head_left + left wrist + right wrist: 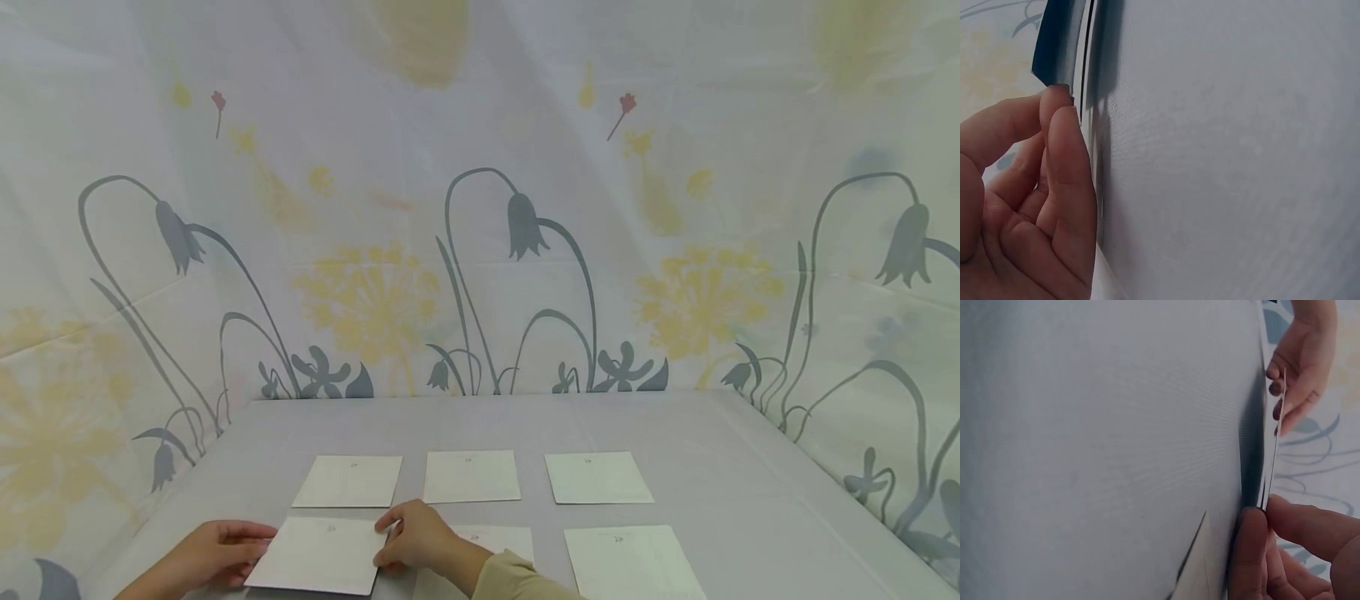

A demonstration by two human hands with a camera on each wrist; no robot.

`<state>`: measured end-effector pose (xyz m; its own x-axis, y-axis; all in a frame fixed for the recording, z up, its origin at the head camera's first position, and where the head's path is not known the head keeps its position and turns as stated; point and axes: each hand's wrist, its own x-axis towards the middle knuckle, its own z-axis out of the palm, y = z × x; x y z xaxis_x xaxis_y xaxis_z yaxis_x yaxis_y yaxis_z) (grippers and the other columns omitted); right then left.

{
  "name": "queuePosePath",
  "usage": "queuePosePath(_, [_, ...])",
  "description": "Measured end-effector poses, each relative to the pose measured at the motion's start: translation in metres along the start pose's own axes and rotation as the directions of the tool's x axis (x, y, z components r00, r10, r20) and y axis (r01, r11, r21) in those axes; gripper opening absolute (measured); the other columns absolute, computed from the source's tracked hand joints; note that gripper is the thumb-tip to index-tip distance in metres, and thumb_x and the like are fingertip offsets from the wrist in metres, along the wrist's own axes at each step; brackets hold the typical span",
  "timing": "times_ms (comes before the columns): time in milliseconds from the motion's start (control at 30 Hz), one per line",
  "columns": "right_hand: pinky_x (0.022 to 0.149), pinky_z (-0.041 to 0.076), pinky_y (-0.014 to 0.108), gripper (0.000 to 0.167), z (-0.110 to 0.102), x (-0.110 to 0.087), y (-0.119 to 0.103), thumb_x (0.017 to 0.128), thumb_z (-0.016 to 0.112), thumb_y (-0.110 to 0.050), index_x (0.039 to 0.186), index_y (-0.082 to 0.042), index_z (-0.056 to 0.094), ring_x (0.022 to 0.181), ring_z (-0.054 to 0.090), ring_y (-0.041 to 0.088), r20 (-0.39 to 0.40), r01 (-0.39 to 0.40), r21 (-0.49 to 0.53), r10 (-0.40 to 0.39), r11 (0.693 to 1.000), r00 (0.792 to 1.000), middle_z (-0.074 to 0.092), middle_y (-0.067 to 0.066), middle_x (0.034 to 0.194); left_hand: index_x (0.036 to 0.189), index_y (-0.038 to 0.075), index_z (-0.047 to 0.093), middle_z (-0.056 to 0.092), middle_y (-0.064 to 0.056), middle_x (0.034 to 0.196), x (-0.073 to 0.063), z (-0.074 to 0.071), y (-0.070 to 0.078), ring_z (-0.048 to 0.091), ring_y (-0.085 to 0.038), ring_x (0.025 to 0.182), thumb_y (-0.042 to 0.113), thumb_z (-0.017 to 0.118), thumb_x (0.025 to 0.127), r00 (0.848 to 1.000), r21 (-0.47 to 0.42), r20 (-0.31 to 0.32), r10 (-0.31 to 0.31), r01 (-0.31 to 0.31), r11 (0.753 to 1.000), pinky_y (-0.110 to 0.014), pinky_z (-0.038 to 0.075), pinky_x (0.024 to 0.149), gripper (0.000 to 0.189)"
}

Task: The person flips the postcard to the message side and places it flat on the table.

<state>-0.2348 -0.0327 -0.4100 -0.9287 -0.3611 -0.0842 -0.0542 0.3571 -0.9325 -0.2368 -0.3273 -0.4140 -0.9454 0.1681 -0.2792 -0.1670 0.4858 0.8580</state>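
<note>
In the head view a white card (318,557) with a small mark near its far edge is held slightly raised over the table at front left. My right hand (422,537) pinches its right edge between thumb and fingers. At the opposite edge, my left hand (217,552) holds the card by its fingertips. The left wrist view shows a dark blue face (1060,40) at those fingertips. Seen nearly edge-on in the right wrist view, the card (1275,464) runs between both hands. My right forearm partly covers another white card (504,540).
Three white cards lie in the back row: a left card (348,482), a middle card (471,477) and a right card (598,478). One more card (630,560) lies at front right. A flower-printed cloth (480,292) hangs behind the grey-white table (480,421).
</note>
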Motion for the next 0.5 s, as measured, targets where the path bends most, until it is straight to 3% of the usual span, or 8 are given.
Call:
queuePosePath(200, [0.049,0.049,0.022,0.023,-0.0011,0.0028,0.0009,0.07,0.074,0.01,0.087,-0.002,0.066,0.05,0.059,0.013,0.026,0.004,-0.052,-0.002,0.999,1.0,0.057,0.001,0.058,0.116,-0.014,0.053,0.063,-0.001,0.079,-0.0008,0.0016,0.0,0.06,-0.013,0.066,0.015,0.062,0.089,1.0,0.017,0.012,-0.023,0.022,1.0,-0.028,0.053,0.062,0.04])
queuePosePath(500, [0.048,0.048,0.021,0.024,0.0,0.0061,0.0006,0.068,0.075,0.011,0.087,-0.001,0.067,0.048,0.058,0.012,0.033,-0.008,-0.082,0.011,0.997,0.999,0.057,0.003,0.058,0.115,-0.016,0.053,0.063,0.001,0.078,-0.0028,-0.0009,-0.0006,0.06,-0.01,0.067,0.013,0.061,0.09,0.998,0.004,0.062,0.003,-0.003,1.0,-0.026,0.053,0.062,0.04])
